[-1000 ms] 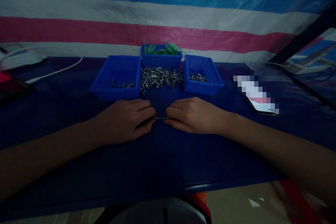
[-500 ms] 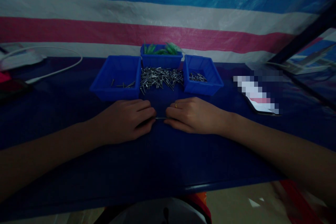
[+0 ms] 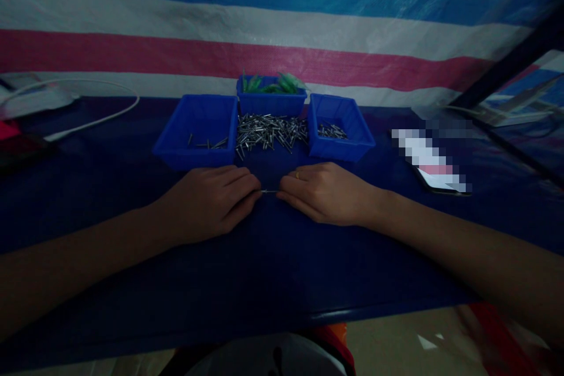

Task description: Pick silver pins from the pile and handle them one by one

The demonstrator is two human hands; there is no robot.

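Bench (image 3: 282, 282) comes first. On its near side, the left hand (image 3: 220, 197) and right hand (image 3: 315, 191) are apart, each pinching one end of a thin metal pin (image 3: 270, 191). It points left to right, straight between them, with neither hand nearer. Farther off, a pin pile (image 3: 271, 131) sits between the left box (image 3: 198, 158) and right box (image 3: 337, 150).

No readable text, brand, number or sign, only coarse pixel blocks on the phone (image 3: 430, 163)

Phone (image 3: 429, 164) R, wht cable (image 3: 73, 129) far L
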